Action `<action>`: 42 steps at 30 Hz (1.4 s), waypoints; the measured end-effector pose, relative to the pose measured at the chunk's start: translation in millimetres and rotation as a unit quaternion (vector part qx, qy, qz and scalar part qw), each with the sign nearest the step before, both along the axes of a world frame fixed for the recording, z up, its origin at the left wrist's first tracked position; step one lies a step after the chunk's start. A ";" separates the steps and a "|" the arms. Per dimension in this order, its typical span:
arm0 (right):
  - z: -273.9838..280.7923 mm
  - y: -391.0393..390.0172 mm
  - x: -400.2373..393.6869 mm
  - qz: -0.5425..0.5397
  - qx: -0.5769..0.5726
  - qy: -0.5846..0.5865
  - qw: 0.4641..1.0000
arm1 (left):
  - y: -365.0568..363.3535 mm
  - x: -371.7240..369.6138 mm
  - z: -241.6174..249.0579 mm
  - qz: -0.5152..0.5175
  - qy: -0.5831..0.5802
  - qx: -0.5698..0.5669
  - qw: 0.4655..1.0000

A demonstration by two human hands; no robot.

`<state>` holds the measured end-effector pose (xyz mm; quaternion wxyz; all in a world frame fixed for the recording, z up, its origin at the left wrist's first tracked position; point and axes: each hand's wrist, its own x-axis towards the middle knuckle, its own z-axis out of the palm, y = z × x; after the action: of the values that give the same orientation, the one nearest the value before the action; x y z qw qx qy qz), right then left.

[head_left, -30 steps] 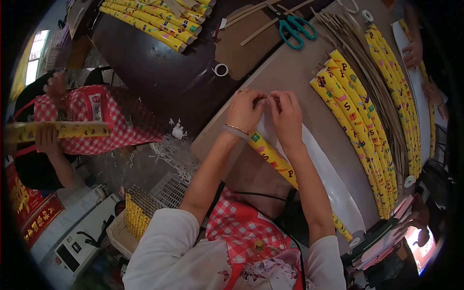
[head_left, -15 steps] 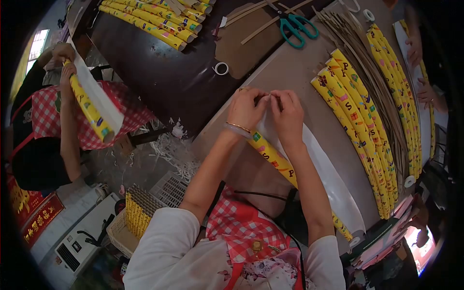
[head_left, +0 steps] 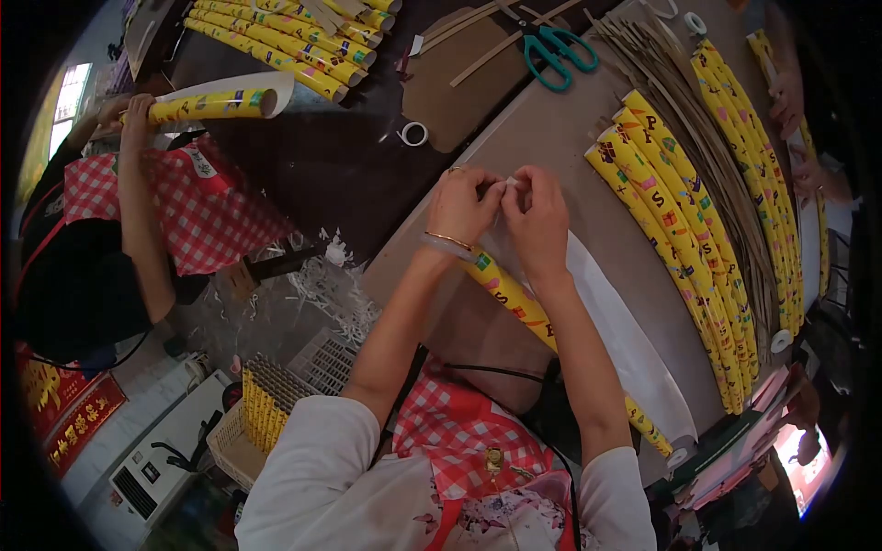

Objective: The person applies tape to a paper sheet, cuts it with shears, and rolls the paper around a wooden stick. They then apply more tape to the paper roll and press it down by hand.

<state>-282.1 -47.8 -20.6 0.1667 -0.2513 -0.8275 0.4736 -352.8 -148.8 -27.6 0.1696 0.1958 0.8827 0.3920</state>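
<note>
My left hand (head_left: 464,204) and my right hand (head_left: 536,214) meet fingertip to fingertip over the far end of a long yellow patterned paper roll (head_left: 517,304). Both pinch a small white bit, probably tape, at the roll's end; it is too small to tell exactly. The roll lies along the brown table (head_left: 551,138) towards my body, with its loose white sheet (head_left: 625,335) spread to the right under my right forearm. A bracelet sits on my left wrist.
Finished yellow rolls (head_left: 684,230) lie in a row to the right beside thin brown strips (head_left: 707,138). Teal scissors (head_left: 551,46) and a tape ring (head_left: 412,134) lie further off. More rolls (head_left: 285,41) are stacked far left. A person at left holds up a roll (head_left: 211,104); another person's hands (head_left: 788,92) work at right.
My hands stay pinched at the roll's end, shifted slightly nearer and to the left. The person at left has swung their roll from tilted steeply to nearly level, up by the table.
</note>
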 end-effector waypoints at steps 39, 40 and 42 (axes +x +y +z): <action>-13.3 4.3 5.4 0.009 -0.028 0.001 1.000 | -0.8 -5.7 -1.0 -0.014 -0.043 0.029 0.999; -13.7 4.6 5.3 0.008 -0.028 0.000 1.000 | -1.4 -6.3 -3.1 -0.021 -0.044 0.031 0.998; -15.3 4.9 5.3 0.012 -0.023 0.000 1.000 | -0.5 -6.0 -1.0 -0.021 -0.045 0.022 0.999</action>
<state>-276.8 -42.9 -35.9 0.1554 -0.2449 -0.8194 0.4944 -358.8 -149.3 -28.6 0.2128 0.1998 0.8611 0.4162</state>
